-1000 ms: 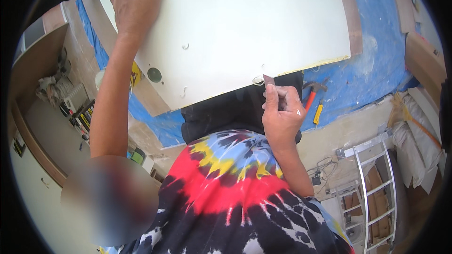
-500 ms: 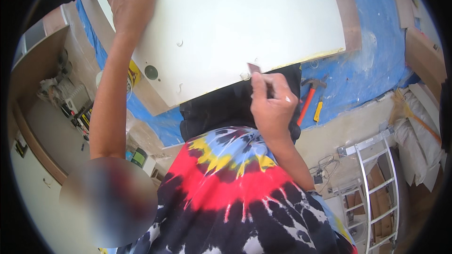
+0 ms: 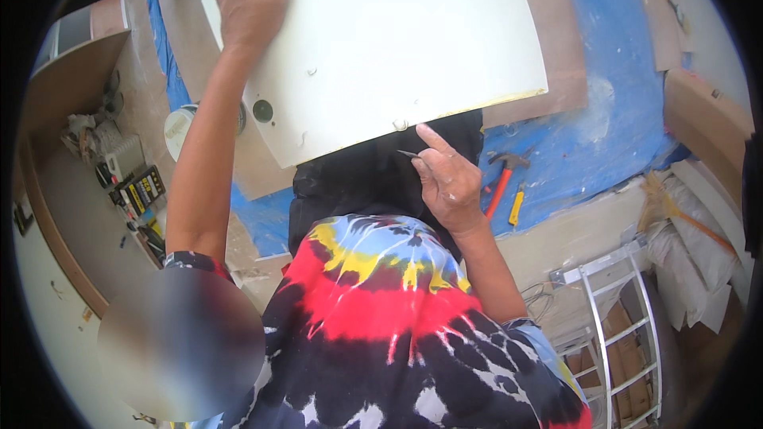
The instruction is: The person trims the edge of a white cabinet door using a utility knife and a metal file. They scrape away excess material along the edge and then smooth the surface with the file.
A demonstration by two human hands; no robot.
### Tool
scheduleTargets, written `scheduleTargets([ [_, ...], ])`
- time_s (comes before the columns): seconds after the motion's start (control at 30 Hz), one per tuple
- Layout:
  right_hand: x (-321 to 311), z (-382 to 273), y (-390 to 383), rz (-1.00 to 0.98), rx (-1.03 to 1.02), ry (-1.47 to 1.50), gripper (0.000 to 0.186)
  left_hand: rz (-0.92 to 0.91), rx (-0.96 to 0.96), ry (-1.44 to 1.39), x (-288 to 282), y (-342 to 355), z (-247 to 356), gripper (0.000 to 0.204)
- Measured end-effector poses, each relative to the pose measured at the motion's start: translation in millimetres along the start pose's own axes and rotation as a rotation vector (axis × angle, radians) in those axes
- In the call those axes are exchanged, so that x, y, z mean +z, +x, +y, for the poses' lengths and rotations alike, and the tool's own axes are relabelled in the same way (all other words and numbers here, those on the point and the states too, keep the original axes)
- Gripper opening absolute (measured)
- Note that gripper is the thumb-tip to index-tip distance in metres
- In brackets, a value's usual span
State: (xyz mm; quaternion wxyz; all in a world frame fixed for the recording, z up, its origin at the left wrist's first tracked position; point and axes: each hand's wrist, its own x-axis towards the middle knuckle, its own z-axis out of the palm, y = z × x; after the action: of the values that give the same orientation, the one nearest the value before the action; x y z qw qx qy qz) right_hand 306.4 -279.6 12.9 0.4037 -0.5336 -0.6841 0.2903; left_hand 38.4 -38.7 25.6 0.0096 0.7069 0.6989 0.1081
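A large white panel (image 3: 397, 31) with a yellowish near edge lies over my dark-clothed lap. My left hand (image 3: 253, 11) rests flat on its left part, fingers stretched out. In my right hand (image 3: 453, 184), just off the near edge, a small thin flat dark piece (image 3: 408, 154) is pinched, seen nearly edge-on; its exact kind I cannot make out. The index finger of that hand points out toward a pale curled shaving (image 3: 400, 124) at the panel's edge. Another small curl (image 3: 311, 72) lies on the panel, near a round hole (image 3: 262, 111).
Blue sheeting (image 3: 620, 111) covers the floor, with a hammer (image 3: 501, 190) and a yellow-handled cutter (image 3: 517, 206) on my right. An aluminium ladder (image 3: 608, 333) stands at the lower right. A bucket (image 3: 180, 133) is beside my left forearm; tools and boxes (image 3: 139, 190) lie farther left.
My right hand has drawn back off the panel toward me, its index finger now stretched out, and the flat piece has turned edge-on. In the picture the panel and left hand have shifted slightly.
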Motion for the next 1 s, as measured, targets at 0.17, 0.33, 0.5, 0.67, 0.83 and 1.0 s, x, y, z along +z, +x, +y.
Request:
scheduleTargets([
  [0.17,-13,-27,-23,0.370,0.742,0.335,0.010,0.163,0.171,0.047,33,-8,-27,0.061],
  [0.33,-15,-63,-49,0.300,0.960,0.345,0.020,0.060,0.202,0.012,23,0,-30,0.064],
  [0.5,17,-83,-15,0.382,0.854,0.394,0.022,0.066,0.399,0.021,30,23,-45,0.065],
  [0.67,34,-60,1,0.594,0.911,0.279,0.024,0.145,0.421,-0.035,28,21,-51,0.066],
  [0.83,59,-58,8,0.651,0.846,0.305,0.021,-0.028,0.304,-0.037,-3,16,-28,0.061],
  [1.0,70,-50,11,0.639,0.840,0.071,0.020,-0.068,0.265,0.016,-3,17,-29,0.062],
])
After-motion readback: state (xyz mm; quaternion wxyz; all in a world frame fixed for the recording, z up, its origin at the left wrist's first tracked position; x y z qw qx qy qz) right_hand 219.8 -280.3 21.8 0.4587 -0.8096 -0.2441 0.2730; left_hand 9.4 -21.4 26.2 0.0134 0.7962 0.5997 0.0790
